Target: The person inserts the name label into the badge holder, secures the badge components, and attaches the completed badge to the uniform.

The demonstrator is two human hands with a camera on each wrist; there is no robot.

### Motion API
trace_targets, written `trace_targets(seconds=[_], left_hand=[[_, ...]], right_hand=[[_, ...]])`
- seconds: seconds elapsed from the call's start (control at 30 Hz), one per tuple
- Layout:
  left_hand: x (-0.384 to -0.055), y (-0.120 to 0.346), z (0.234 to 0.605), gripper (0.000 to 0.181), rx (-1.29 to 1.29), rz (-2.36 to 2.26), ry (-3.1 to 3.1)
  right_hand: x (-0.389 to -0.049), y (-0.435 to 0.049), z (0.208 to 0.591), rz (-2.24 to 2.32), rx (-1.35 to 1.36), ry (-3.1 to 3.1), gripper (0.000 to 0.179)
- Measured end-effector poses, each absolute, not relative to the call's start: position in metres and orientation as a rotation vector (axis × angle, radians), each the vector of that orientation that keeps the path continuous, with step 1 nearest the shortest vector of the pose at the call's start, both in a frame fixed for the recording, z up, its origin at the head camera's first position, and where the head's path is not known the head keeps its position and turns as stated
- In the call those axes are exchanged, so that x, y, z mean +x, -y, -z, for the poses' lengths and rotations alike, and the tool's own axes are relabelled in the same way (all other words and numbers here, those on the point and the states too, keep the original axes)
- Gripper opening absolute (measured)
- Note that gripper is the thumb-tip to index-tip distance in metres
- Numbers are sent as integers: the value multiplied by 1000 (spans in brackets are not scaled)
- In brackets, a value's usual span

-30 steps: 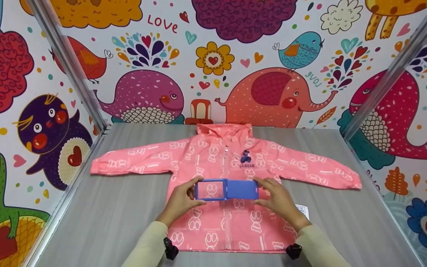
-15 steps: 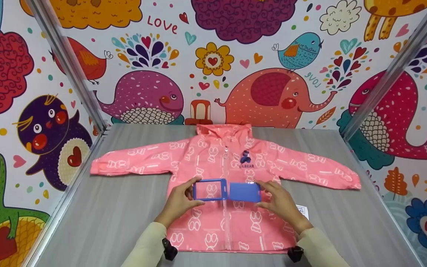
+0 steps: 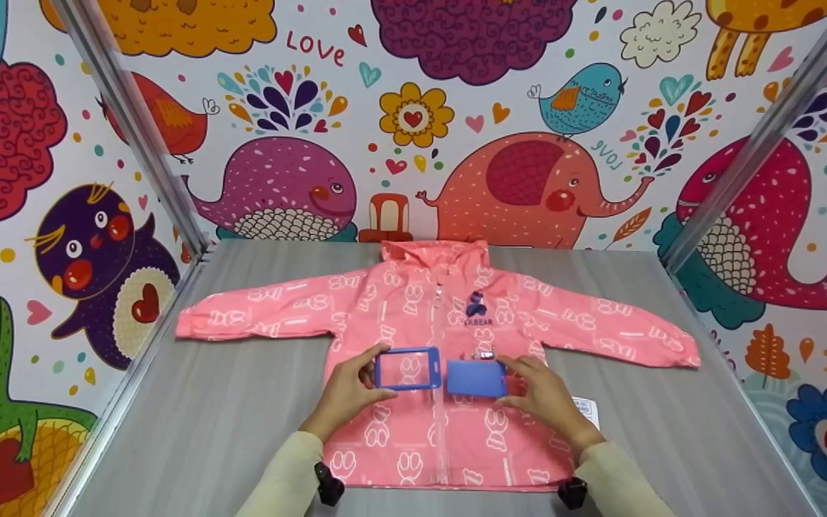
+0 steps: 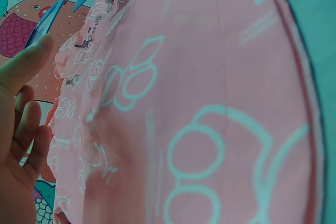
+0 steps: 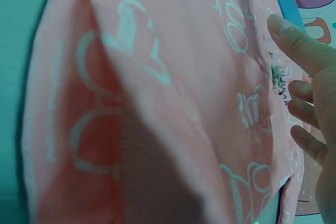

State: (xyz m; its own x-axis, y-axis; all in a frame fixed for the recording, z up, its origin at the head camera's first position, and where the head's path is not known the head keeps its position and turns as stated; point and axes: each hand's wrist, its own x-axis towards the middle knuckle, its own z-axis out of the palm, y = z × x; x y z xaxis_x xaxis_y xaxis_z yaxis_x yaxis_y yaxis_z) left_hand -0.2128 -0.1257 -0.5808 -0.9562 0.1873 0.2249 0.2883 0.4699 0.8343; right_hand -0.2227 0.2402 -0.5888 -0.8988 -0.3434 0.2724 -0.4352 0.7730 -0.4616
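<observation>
Frame [image 3: 436, 368] and panel [image 3: 474, 378], touching a second ago, now apart above the jacket [image 3: 385, 316]; separation looks done. Left hand [image 3: 349, 384] pinches frame; right hand [image 3: 543, 391] pinches panel by its outer edge.

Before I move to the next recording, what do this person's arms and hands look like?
Both sleeves are pale cream and plain, with a small black device at the inner edge of each; no cable shows. The left hand and right hand are bare, without gloves.
</observation>
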Motion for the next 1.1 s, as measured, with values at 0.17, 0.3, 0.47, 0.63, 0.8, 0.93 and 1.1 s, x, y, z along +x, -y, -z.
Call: trace_targets(seconds=[0.17, 0.3, 0.47, 0.63, 0.8, 0.93, 1.1], left_hand=[[-213, 126, 580, 76, -435, 1513, 2595], [-212, 126, 580, 75, -434, 1514, 2602], [-212, 126, 581, 76, -422, 1518, 2604], [-213, 126, 582, 76, -424, 1531, 2597], [-212, 126, 582, 76, -425, 1532, 2601], [-213, 126, 582, 76, -427, 1524, 2601], [-212, 126, 582, 76, -418, 1529, 2608]], right_hand=[[-223, -242, 589, -764, 618, 2812, 79], [-223, -242, 587, -750, 627, 2806, 79], [-223, -242, 589, -730, 644, 2817, 78], [-226, -243, 591, -699, 671, 2824, 78], [-228, -244, 593, -676, 697, 2817, 78], [-229, -244, 594, -673, 713, 2824, 78], [-230, -244, 595, -675, 732, 2819, 79]])
